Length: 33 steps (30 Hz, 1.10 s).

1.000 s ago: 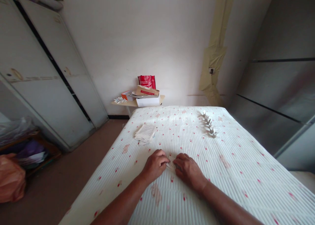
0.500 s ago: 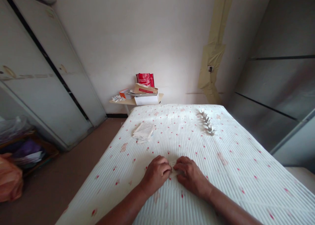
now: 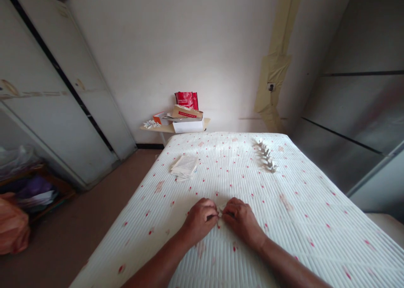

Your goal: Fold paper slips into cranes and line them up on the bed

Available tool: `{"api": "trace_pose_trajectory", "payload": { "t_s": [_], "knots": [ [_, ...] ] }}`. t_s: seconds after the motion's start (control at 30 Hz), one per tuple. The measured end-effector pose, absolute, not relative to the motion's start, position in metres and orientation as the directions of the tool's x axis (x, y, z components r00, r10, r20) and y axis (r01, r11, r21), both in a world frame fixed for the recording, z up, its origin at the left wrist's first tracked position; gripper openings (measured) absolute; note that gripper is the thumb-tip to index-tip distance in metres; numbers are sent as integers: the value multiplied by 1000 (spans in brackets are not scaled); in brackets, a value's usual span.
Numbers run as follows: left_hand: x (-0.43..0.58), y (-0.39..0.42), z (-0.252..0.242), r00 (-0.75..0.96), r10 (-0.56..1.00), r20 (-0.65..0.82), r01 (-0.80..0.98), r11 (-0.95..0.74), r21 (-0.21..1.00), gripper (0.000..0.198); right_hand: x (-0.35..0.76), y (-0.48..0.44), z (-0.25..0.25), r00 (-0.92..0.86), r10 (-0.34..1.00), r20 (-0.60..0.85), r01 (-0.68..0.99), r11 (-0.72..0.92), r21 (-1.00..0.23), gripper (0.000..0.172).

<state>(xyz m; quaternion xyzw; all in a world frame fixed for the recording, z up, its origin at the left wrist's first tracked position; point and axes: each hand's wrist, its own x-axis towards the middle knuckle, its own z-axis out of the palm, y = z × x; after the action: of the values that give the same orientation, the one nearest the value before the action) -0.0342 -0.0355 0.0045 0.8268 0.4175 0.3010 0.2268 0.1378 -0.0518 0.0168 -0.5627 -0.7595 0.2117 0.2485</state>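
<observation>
Over the near middle of the bed, my left hand (image 3: pixel 201 219) and my right hand (image 3: pixel 241 220) meet with curled fingers. Between their fingertips they pinch a small folded piece of paper (image 3: pixel 221 208), pale in colour and mostly covered by the fingers; its exact shape cannot be made out. Farther off to the left lies a loose stack of printed paper sheets (image 3: pixel 186 166). On the far right, several folded paper cranes (image 3: pixel 265 155) stand in a slanting row.
The bed has a white ribbed cover (image 3: pixel 233 183) with red spots. Beyond its far edge, a small table (image 3: pixel 158 129) bears a white box (image 3: pixel 188 126), a red bag (image 3: pixel 186 100) and small white pieces (image 3: pixel 151 124). Cabinets (image 3: pixel 63 86) stand left; a grey panelled surface (image 3: pixel 353 107) rises right.
Both hands stay at the same spot with the paper. My right hand has shifted slightly left, its fingers rearranged, and less of the paper shows between the hands.
</observation>
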Motion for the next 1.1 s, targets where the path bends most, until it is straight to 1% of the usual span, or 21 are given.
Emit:
{"api": "trace_pose_trajectory", "payload": {
  "t_s": [0.1, 0.23, 0.3, 0.37, 0.47, 0.67, 0.8, 0.97, 1.1],
  "knots": [
    [-36, -37, 7, 466, 836, 288, 555, -530, 641, 21, 137, -51, 21, -270, 955, 125, 785, 294, -545, 16],
    [-36, -37, 9, 474, 841, 262, 577, -521, 630, 39, 137, -53, 26, -367, 912, 183, 785, 409, -466, 16],
    [-36, -38, 10, 492, 829, 264, 575, -537, 617, 38, 138, -56, 25, -400, 892, 213, 777, 453, -437, 15],
    [-36, -39, 10, 501, 823, 268, 576, -548, 606, 32, 138, -57, 23, -404, 886, 229, 780, 464, -421, 14],
    [-36, -40, 9, 494, 826, 271, 590, -547, 593, 27, 138, -57, 20, -371, 899, 234, 792, 437, -426, 14],
    [-35, -38, 6, 506, 807, 304, 590, -581, 561, 25, 133, -54, 20, -247, 952, 179, 804, 304, -510, 13],
    [-35, -38, 8, 506, 811, 294, 602, -576, 553, 23, 131, -52, 20, -191, 971, 146, 801, 240, -548, 14],
    [-34, -39, 9, 508, 809, 296, 609, -580, 541, 22, 129, -50, 16, -175, 975, 137, 818, 222, -531, 15],
    [-34, -37, 5, 498, 815, 298, 609, -572, 549, 21, 126, -49, 16, -161, 978, 133, 857, 205, -474, 14]
  ]
}}
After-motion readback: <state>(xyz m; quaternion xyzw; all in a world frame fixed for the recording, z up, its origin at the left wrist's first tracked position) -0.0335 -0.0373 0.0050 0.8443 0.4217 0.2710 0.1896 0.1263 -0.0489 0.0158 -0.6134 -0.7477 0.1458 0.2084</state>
